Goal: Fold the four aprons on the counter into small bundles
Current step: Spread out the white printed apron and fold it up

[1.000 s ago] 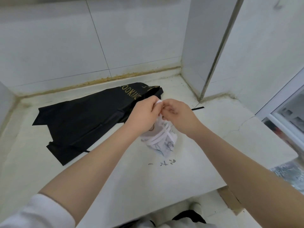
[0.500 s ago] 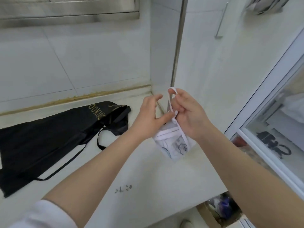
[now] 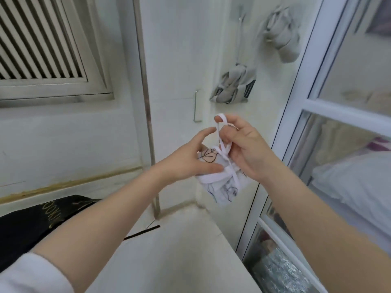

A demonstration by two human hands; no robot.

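Two grey bundles (image 3: 233, 86) hung on wall, perhaps aprons, black apron (image 3: 38, 220) on counter (image 3: 179, 261)

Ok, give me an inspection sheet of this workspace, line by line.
Surface: white counter, worn.
Job's things: white printed apron bundle tied with its strap, held in the air; black apron unfolded on the counter.
Clutter: nothing seen.
Grippers: left hand holds the bundle; right hand pinches the strap loop.
Cables: nothing seen.
Surroundings: two grey bundles hang on the wall; vent; glass door.
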